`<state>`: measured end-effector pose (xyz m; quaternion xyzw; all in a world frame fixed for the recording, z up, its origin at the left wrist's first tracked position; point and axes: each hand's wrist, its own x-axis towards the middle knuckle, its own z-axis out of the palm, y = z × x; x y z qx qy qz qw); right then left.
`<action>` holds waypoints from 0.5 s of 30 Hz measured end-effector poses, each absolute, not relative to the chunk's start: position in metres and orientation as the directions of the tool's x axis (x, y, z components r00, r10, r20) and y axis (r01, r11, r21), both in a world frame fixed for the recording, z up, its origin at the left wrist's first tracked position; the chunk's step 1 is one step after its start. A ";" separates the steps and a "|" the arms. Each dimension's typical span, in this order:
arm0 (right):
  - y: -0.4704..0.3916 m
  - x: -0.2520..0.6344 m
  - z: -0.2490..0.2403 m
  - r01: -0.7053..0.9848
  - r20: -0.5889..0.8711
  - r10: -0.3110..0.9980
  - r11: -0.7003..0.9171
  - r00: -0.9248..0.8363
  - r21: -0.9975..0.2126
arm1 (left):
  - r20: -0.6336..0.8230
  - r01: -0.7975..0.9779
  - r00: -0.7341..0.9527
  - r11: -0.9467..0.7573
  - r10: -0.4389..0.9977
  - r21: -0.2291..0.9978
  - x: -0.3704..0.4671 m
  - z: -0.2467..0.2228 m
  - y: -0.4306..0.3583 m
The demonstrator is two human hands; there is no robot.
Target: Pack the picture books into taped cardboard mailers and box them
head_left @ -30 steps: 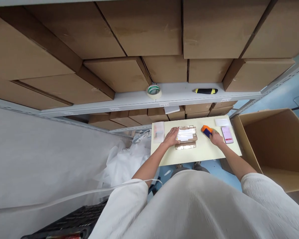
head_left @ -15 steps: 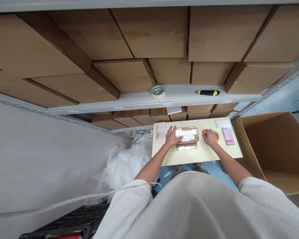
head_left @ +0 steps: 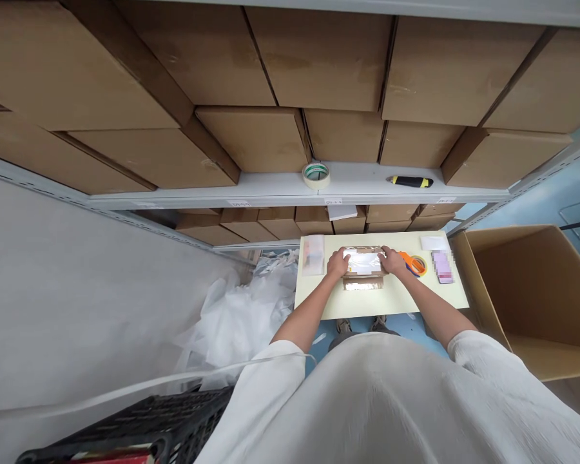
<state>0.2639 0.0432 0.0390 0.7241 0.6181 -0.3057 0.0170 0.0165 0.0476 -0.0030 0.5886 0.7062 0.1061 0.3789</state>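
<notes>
A small cardboard box (head_left: 365, 261) with a white label and shiny clear tape lies on the pale yellow board (head_left: 319, 298). My left hand (head_left: 338, 263) grips its left end, and my right hand (head_left: 392, 260) grips its right end. Both thumbs rest on the label side. A taped brown flap or piece (head_left: 363, 283) shows along the near side of the box. Just right of my right hand lies an orange tape dispenser (head_left: 410, 263) with a tape roll. A purple item (head_left: 443, 267) and a white sheet (head_left: 434, 243) are farther right.
Shelves (head_left: 270, 197) full of cardboard boxes stand ahead, holding a tape roll (head_left: 316, 175) and a yellow-black cutter (head_left: 410, 182). A large open carton (head_left: 551, 283) is at the right. White wrapping (head_left: 241, 322) and a black crate (head_left: 140, 419) are at the left.
My right hand has let go of the orange dispenser and moved left onto the box's right end. My left hand has closed round the left end. The view has shifted slightly.
</notes>
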 end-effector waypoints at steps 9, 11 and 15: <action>0.025 0.260 0.080 0.861 -0.157 0.986 -0.123 0.051 -0.494 | -0.086 0.671 -0.034 0.086 0.996 0.736 0.007 0.046 0.040; 0.014 0.260 0.075 0.860 -0.153 0.988 -0.105 0.032 -0.499 | -0.098 0.682 -0.024 0.088 0.995 0.726 0.005 0.046 0.029; -0.010 0.264 0.047 0.873 -0.256 0.967 -0.133 0.010 -0.468 | -0.252 0.746 0.042 0.137 0.967 0.652 0.002 0.027 0.003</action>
